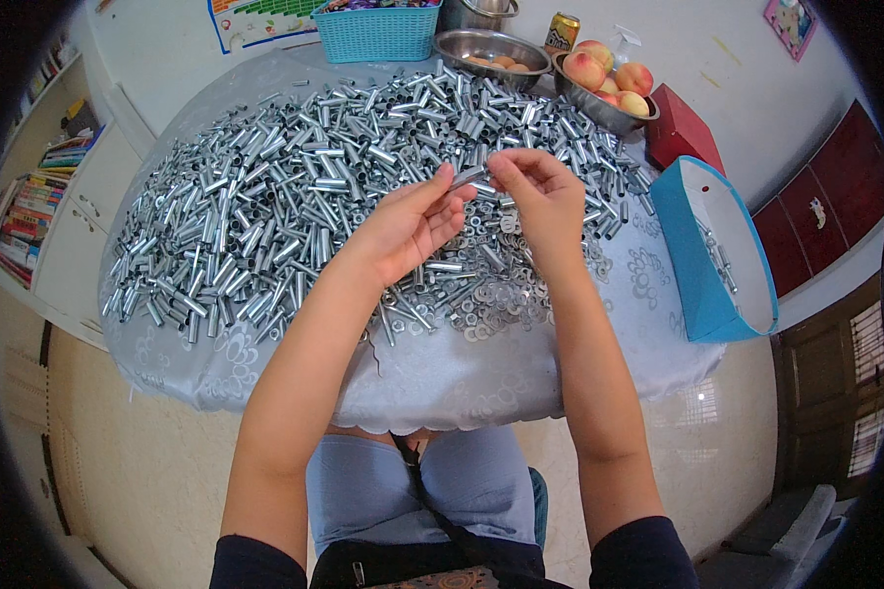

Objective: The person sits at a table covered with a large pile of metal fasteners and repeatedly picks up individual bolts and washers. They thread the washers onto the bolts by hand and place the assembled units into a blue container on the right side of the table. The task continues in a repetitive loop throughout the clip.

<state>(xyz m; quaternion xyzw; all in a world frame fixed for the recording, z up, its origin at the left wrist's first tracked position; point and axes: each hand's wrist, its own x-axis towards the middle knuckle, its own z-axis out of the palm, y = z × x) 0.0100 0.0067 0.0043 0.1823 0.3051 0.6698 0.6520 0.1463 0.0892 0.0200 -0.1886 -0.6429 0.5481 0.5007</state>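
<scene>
Over the heap of metal tubes (295, 187), the left hand (408, 224) and right hand (540, 196) pinch one small tube (469, 177) between fingertips, apparently mid-assembly, likely needing a washer (491, 304) next

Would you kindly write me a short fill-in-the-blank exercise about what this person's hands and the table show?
1. The left hand and right hand hold one small metal tube ____ them.
2. The table is heaped with short ____ tubes.
3. The open box at the person's right is ____ outside.
4. The metal bowl at the far edge holds ____.

Missing words: between; metal; blue; peaches
</scene>
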